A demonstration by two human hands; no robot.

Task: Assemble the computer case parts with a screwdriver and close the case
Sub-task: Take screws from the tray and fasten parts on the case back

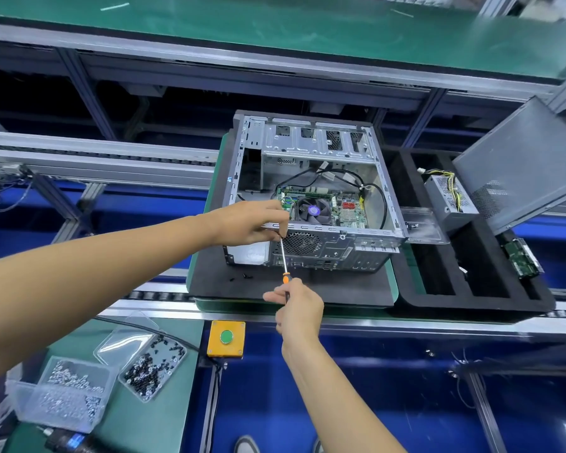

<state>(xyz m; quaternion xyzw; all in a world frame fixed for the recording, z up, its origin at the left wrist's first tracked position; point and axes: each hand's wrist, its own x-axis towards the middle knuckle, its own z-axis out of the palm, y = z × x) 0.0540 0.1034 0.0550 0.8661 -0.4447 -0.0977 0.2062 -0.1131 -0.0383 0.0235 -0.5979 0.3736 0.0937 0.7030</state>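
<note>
Right hand (299,308) pinches the slim, light screwdriver (285,261) by its handle; left hand (254,222) pinches at its tip against the stiff, heavy case (311,194), likely steadying a tiny, slippery screw.

Bare silver-grey computer case (311,197) with green motherboard (337,204), black fan (312,210) with purple centre label, black cables; perforated mesh on grey side panel (523,168). Screwdriver (285,273) has silver shaft, orange-and-black handle, black foam mat (307,286) on green pallet. Yellow box (226,338) with green button, clear trays of silver screws (66,390) and black screws (151,367)
</note>
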